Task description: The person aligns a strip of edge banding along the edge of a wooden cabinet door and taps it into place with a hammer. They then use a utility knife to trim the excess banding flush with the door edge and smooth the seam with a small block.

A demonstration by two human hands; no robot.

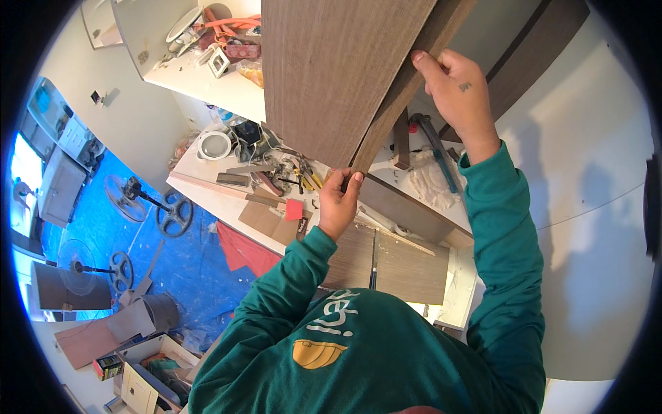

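A large brown wood-grain panel [331, 76] stands in front of me at cabinet height. Along its right edge runs a narrow wood-grain strip [394, 109], slanting up and to the right, with a thin dark gap between the two. My left hand [339, 203] pinches the strip's lower end between thumb and fingers. Higher up, my right hand [458, 96] is closed at the strip's right edge, its thumb lying on the face and the other fingers partly hidden behind.
Pliers and other hand tools [303, 172] clutter the white counter below, near a round white light fitting [214, 145]. A hammer-like tool [438, 152] lies on the right. An open shelf [207, 72] holds orange hose. Fans [172, 210] stand on blue floor sheeting [186, 269].
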